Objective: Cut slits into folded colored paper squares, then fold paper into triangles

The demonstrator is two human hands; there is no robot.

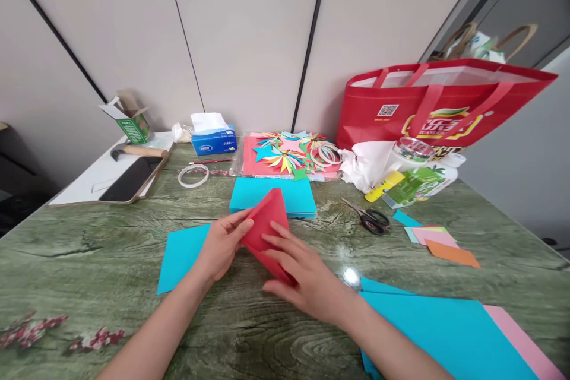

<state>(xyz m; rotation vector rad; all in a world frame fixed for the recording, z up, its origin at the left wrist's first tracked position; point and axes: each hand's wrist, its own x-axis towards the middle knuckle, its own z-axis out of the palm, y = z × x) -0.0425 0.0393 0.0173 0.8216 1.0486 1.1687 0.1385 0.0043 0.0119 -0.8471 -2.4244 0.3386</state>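
A folded sheet of red paper (267, 222) is held slightly above the green wood-patterned table, tilted with one corner pointing up. My left hand (222, 243) pinches its left edge between thumb and fingers. Across the lower right part of the paper, my right hand (307, 276) lies with its fingers spread and its thumb apart. Behind the red paper is a stack of blue paper (296, 193). Another blue sheet (178, 255) lies partly hidden under my left hand.
Larger blue sheets (445, 326) lie near my right forearm. Black scissors (374, 221), paper scraps (452, 252), a glue stick (385, 186) and a red bag (392, 101) are at right. Behind are paper stars (285, 160), tape (193, 176) and a tissue box (214, 141); a hammer (140, 151) and phone (131, 179) are left.
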